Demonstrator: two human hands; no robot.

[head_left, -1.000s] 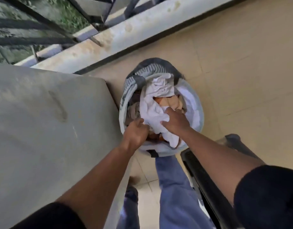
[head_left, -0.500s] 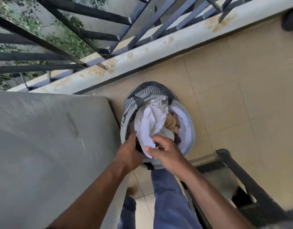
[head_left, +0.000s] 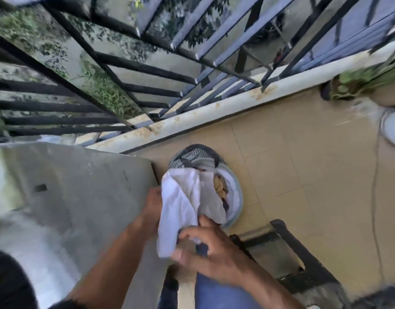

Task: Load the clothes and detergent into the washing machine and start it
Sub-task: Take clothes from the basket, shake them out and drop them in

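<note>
Two hands, one white garment, raised over a laundry basket.
Left hand [head_left: 153, 205] and right hand [head_left: 211, 250] each have their grip clamped on the white garment [head_left: 181, 204], bunched above the laundry basket [head_left: 235, 197]; basket stands on the tiled floor [head_left: 303, 163] beside a grey counter [head_left: 80, 197], tan clothes inside.

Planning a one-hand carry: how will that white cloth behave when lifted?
Probably floppy: the white cloth folds and droops between the left hand and right hand. Likely light. Its loose end may drag on the laundry basket.
</note>
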